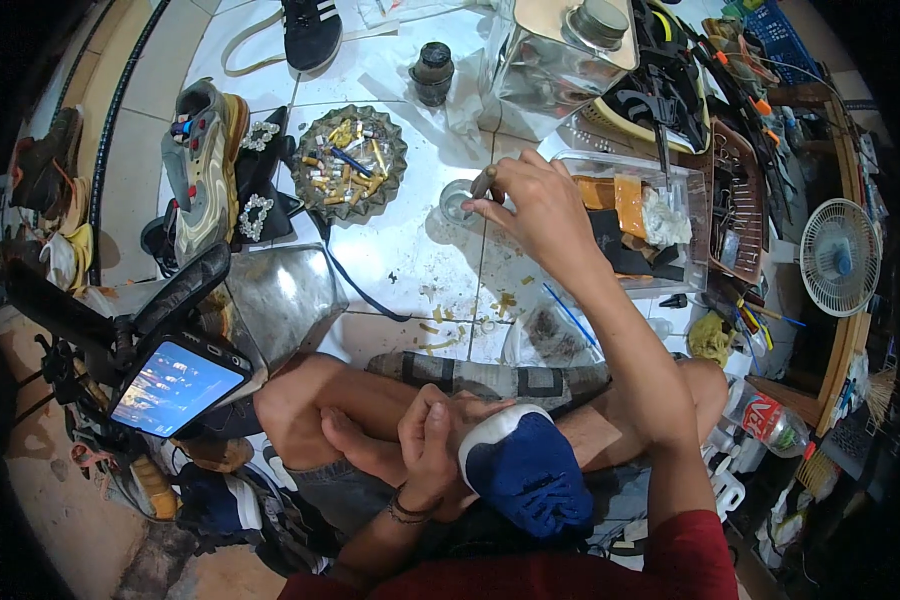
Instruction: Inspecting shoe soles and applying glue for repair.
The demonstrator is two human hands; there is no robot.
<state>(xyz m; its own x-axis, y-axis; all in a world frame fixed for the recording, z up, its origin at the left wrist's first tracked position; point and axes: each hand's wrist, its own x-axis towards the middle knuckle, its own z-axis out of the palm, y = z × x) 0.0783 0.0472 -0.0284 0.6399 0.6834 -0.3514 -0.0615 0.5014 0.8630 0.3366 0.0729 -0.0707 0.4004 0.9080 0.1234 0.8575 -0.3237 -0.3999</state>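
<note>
My right hand [532, 195] reaches forward, thumb and fingers closed on a short brown stick-like tool [485, 181]. The tool's lower end is over or in a small clear glass cup [457, 203] on the tiles; I cannot tell which. In my lap rests a dark blue shoe [530, 475] with a white toe edge and blue laces, its toe pointing away from me. Right beside its toe is my left hand [428, 440], fingers curled in. Whatever those fingers hold is hidden.
An ashtray [348, 160] full of cigarette butts stands left of the cup. Behind are a dark bottle [432, 75] and a metal can [560, 65]; a clear plastic bin [698, 230] lies right. A lit phone [180, 385] is mounted at left, near a grey sneaker [205, 170].
</note>
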